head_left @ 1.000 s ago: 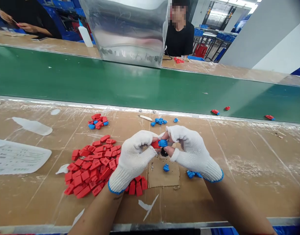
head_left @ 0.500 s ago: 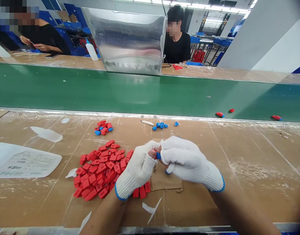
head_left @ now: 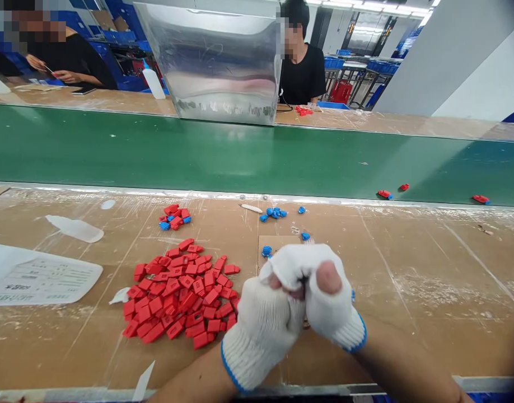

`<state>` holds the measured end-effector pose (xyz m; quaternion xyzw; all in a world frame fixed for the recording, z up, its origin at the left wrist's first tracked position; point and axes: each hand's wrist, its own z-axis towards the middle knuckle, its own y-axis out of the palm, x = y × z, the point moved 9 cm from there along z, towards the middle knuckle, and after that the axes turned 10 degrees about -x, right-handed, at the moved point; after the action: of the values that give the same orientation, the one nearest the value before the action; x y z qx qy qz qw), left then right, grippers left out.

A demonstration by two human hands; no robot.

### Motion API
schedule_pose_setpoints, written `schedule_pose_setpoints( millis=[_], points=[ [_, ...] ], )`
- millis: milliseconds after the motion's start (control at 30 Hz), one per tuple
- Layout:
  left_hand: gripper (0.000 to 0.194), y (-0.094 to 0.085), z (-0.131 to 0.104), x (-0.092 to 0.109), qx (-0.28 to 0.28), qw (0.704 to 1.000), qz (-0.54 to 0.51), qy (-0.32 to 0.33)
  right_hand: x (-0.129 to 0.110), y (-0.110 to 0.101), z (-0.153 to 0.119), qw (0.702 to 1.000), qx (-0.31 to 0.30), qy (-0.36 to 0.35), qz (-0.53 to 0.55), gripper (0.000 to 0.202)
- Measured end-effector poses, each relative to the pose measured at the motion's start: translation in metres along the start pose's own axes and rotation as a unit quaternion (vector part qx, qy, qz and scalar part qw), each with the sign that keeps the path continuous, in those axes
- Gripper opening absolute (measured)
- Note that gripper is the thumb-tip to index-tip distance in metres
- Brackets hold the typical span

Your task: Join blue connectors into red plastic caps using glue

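Note:
My left hand [head_left: 267, 322] and my right hand [head_left: 328, 296], both in white knitted gloves with blue cuffs, press together above the brown work surface. Fingers of both are curled closed, and whatever lies between them is hidden. To their left spreads a large pile of red plastic pieces [head_left: 181, 296]. Just beyond my fingers lie a blue piece [head_left: 266, 251] and another blue piece [head_left: 305, 236]. Farther back is a small cluster of blue pieces [head_left: 274, 214]. A mixed heap of red and blue pieces [head_left: 175, 217] sits behind the red pile.
A green belt [head_left: 223, 159] crosses behind the table, bearing several small red parts [head_left: 384, 194] at the right. A clear bag with a label [head_left: 38, 274] and an empty-looking bottle shape [head_left: 75, 228] lie left. Two people sit across, beside a metal panel [head_left: 223, 67].
Both hands have moved right and closed together; the blue piece between my fingertips is now hidden. More of the red pile and two blue pieces beyond my hands are uncovered.

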<state>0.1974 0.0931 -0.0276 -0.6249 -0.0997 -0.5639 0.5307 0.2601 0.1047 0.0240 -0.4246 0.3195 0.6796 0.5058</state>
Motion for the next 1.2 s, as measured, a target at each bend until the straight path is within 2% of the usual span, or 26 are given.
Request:
schedule_pose_setpoints(
  millis=[100,167,233,300,333,367,433,500,567,633,700,767,867,967,1033,1100,1133,1200],
  points=[
    [0.037,-0.015,0.004,0.001,0.055,0.997,0.058,0.021,0.005,-0.010,0.007,1.000,0.015,0.008,-0.013,0.071],
    [0.038,-0.023,0.005,-0.007,0.055,0.998,0.006,0.013,-0.007,-0.011,0.012,0.995,-0.017,-0.049,-0.088,0.065],
    [0.038,-0.033,0.004,-0.020,0.058,0.993,-0.099,-0.016,-0.025,-0.001,0.011,0.963,-0.078,-0.148,-0.213,0.046],
    [0.040,-0.043,0.001,-0.038,0.080,0.974,-0.203,-0.059,-0.032,0.013,0.005,0.909,-0.132,-0.223,-0.326,0.015],
    [0.043,-0.045,0.001,-0.045,0.078,0.964,-0.242,-0.073,-0.027,0.017,0.005,0.889,-0.156,-0.230,-0.363,0.012],
    [0.047,-0.045,0.001,-0.051,0.068,0.958,-0.267,-0.083,-0.017,0.019,0.008,0.879,-0.179,-0.216,-0.385,0.018],
    [0.056,-0.047,0.004,-0.058,0.042,0.955,-0.281,-0.084,0.010,0.008,0.022,0.879,-0.205,-0.152,-0.403,0.020],
    [0.057,-0.058,0.005,-0.068,0.043,0.969,-0.219,-0.103,0.038,-0.028,0.043,0.885,-0.174,-0.067,-0.428,0.013],
    [0.054,-0.076,0.003,-0.081,0.046,0.984,-0.052,-0.164,0.061,-0.095,0.064,0.880,-0.055,0.048,-0.470,0.016],
    [0.048,-0.083,0.002,-0.088,-0.030,0.970,0.143,-0.192,0.077,-0.159,0.075,0.860,0.019,0.129,-0.493,0.025],
    [0.040,-0.077,0.000,-0.093,-0.143,0.938,0.264,-0.175,0.090,-0.215,0.077,0.836,0.068,0.198,-0.508,0.022],
    [0.040,-0.069,-0.005,-0.099,-0.219,0.909,0.319,-0.158,0.102,-0.252,0.073,0.817,0.087,0.249,-0.513,0.031],
    [0.044,-0.065,-0.008,-0.103,-0.247,0.880,0.370,-0.166,0.107,-0.278,0.062,0.804,0.102,0.277,-0.516,0.037],
    [0.041,-0.063,-0.007,-0.102,-0.253,0.865,0.398,-0.172,0.090,-0.278,0.039,0.806,0.116,0.259,-0.520,0.032],
    [0.037,-0.062,-0.005,-0.099,-0.255,0.864,0.399,-0.171,0.074,-0.261,0.016,0.818,0.084,0.241,-0.516,0.023],
    [0.036,-0.062,-0.002,-0.097,-0.247,0.867,0.398,-0.167,0.062,-0.229,-0.012,0.836,-0.006,0.231,-0.497,0.022],
    [0.036,-0.063,0.000,-0.096,-0.237,0.871,0.398,-0.163,0.059,-0.208,-0.028,0.843,-0.068,0.230,-0.482,0.013],
    [0.035,-0.066,0.004,-0.092,-0.206,0.884,0.392,-0.151,0.054,-0.168,-0.057,0.844,-0.176,0.226,-0.453,0.005]
  ],
)
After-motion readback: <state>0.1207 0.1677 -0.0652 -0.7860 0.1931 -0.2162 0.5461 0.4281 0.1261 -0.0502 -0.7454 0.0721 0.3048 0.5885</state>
